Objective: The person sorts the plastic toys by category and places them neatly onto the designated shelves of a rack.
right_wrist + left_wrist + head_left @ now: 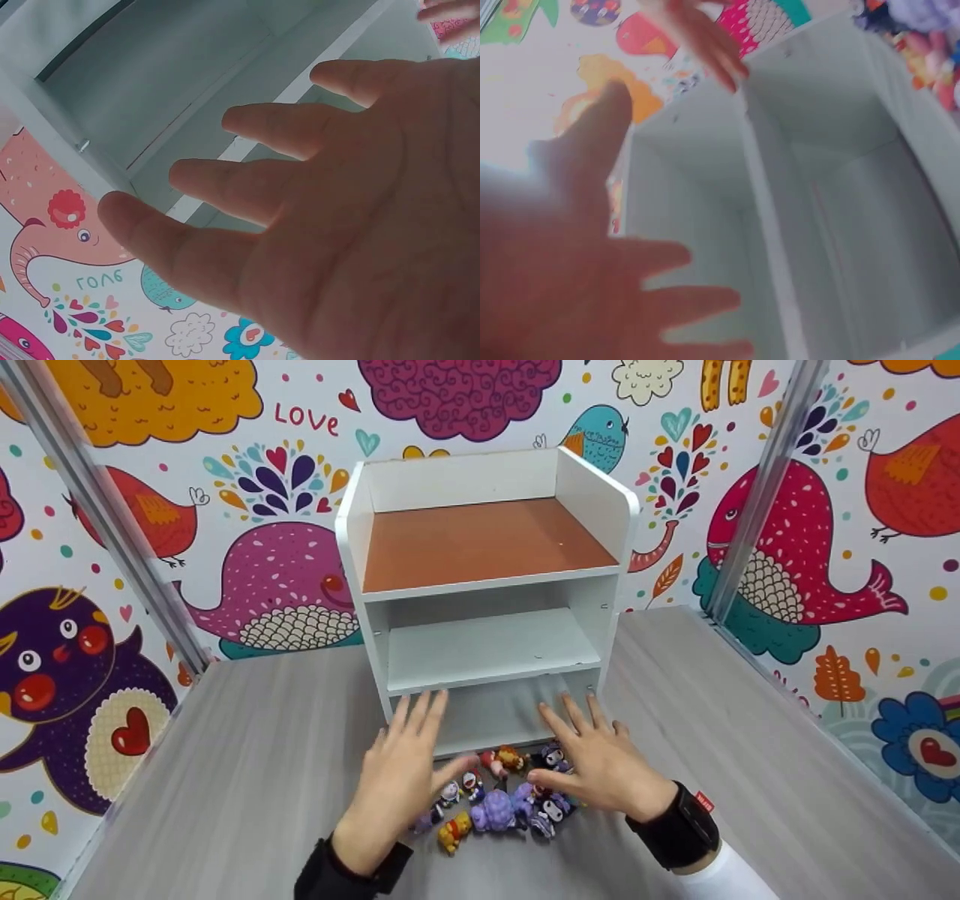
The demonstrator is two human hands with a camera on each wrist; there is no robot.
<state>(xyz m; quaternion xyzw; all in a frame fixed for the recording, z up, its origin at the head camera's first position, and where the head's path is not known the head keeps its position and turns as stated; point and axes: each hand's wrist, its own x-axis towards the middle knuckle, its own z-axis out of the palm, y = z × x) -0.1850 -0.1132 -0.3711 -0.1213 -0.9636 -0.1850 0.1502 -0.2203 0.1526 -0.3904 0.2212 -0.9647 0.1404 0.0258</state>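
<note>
My left hand hovers with fingers spread in front of the left side of a white shelf unit. To its right, my right hand is likewise spread, palm toward the shelves in the right wrist view. Neither hand holds anything. Below and between them, several small toy figures lie bunched on the grey surface before the lowest compartment. Among them are a yellow bear figure, a purple figure and a black-and-white figure. My hands hide part of the group.
The unit has a brown top board with raised white sides, and two compartments under it. Behind stands a wall with cartoon animals. Metal posts rise at both corners. Grey wood-grain surface extends on both sides.
</note>
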